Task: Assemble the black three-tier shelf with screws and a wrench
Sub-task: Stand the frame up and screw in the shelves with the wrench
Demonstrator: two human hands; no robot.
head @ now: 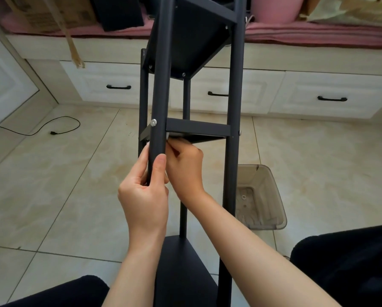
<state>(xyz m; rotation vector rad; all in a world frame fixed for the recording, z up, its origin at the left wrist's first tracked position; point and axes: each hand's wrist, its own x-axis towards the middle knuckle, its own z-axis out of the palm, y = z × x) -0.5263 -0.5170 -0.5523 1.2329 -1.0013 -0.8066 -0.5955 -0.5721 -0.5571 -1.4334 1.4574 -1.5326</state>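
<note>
1. While the black shelf (198, 127) looks like it's standing on the tiled floor (52, 185), its long axis runs from near the person's lap up and away toward the top of the view, so the posts stretch off toward the white drawers (331, 96).
2. Posts are smooth round matte-black metal tubes, the tiers look like flat triangular black panels, and a flat black crossbar joins the two front posts at the middle tier.
3. Left hand (144, 196) has its fingers and thumb wrapped around the front-left post (159, 103), just below a shiny silver screw (153, 122).
4. Right hand (185, 167) is tucked right behind that post under the middle tier's corner, fingers curled in and pinching something small and pale there; can't tell what it is.
5. Translucent grey plastic bin (263, 196) sits on the floor just right of the right post, a small ring-shaped piece inside it.
6. Black cable (52, 127) lies loose on the floor, far left.
</note>
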